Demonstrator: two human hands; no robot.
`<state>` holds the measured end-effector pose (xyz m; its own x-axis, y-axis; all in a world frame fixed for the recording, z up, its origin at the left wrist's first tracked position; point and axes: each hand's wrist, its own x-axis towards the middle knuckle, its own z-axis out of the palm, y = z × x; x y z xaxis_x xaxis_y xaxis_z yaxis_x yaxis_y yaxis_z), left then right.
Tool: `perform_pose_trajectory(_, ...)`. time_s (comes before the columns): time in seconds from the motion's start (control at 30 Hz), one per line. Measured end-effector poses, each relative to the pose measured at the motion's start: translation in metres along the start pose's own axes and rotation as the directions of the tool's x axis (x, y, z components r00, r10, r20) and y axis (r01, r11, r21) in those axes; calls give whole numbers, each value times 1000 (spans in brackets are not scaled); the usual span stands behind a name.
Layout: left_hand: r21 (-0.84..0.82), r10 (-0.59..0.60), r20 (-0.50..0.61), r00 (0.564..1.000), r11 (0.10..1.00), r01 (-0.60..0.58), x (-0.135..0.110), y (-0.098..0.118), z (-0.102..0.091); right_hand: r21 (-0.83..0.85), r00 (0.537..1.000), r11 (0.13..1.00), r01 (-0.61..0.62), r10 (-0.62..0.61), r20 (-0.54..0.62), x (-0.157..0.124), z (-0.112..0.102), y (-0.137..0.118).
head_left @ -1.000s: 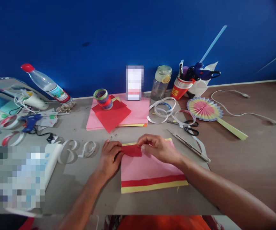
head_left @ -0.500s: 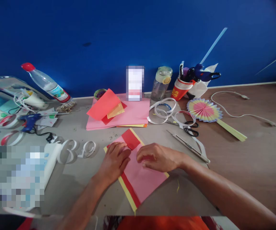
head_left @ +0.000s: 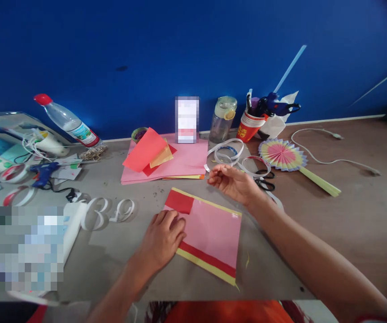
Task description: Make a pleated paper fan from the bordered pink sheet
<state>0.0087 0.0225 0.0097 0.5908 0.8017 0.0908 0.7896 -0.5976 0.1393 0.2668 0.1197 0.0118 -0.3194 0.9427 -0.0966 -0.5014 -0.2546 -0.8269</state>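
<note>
A pink paper sheet [head_left: 213, 233] lies at an angle on the grey table, with a red rectangle [head_left: 180, 202] at its upper left corner. A red strip [head_left: 210, 261] and a yellow border [head_left: 206, 268] run along its lower edge; another thin yellow border lines the top. My left hand [head_left: 166, 233] rests on the sheet's left side, fingers lying on the paper. Raised off the sheet, my right hand [head_left: 233, 183] hovers beyond its upper right corner, near the scissors [head_left: 264, 184] and tape rolls. Its fingers are loosely curled, and nothing shows in them.
Stacked pink paper [head_left: 189, 159] with red pieces lies behind. Rolls of tape [head_left: 228, 150], a clear bottle [head_left: 222, 121], a red cup of tools [head_left: 250, 125] and a paper fan [head_left: 282, 154] stand or lie right. A blue glue gun [head_left: 43, 172] and curled white strips [head_left: 94, 213] are left.
The paper sheet has turned counterclockwise, so its yellow-bordered top edge slopes gently. My right hand has left the paper and moved up and to the right. My left hand stays on the sheet, slightly lower.
</note>
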Motion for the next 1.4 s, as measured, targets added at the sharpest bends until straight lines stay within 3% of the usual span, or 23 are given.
perform_pose_trajectory(0.1,-9,-25,16,1000,1000,25,-2,4,1,-319,985,937,139,-100,137,-22,19,-22)
perform_pose_trajectory(0.13,-15,-37,16,999,999,38,-3,6,1,-464,972,872,159,-56,228,-32,29,-26)
perform_pose_trajectory(0.2,-33,-52,15,999,998,52,-5,10,2,-718,918,648,254,71,389,-50,50,-26)
perform_pose_trajectory(0.27,-57,-43,10,999,997,44,-7,14,2,-811,860,398,429,93,501,-63,65,-11)
perform_pose_trajectory(0.33,-94,-22,-1,1000,995,21,-10,17,2,-844,839,190,502,129,528,-69,69,10)
perform_pose_trajectory(0.43,-145,-33,-62,998,989,23,-15,14,-1,-858,846,54,511,142,513,-68,63,38)
perform_pose_trajectory(0.57,-107,-95,-135,986,991,81,-20,0,-4,-849,841,37,526,125,527,-63,57,47)
perform_pose_trajectory(0.7,-68,-131,-111,985,990,124,-20,-16,-3,-841,832,60,537,125,540,-60,59,43)
perform_pose_trajectory(1.17,-107,-36,-71,997,994,28,1,-33,-4,-844,848,171,507,75,525,-53,57,44)
perform_pose_trajectory(1.27,-144,-45,-43,998,989,38,3,-34,-2,-873,877,113,474,24,480,-53,57,46)
perform_pose_trajectory(1.4,-151,-64,-65,996,987,53,1,-32,2,-918,920,-68,391,-10,393,-50,58,51)
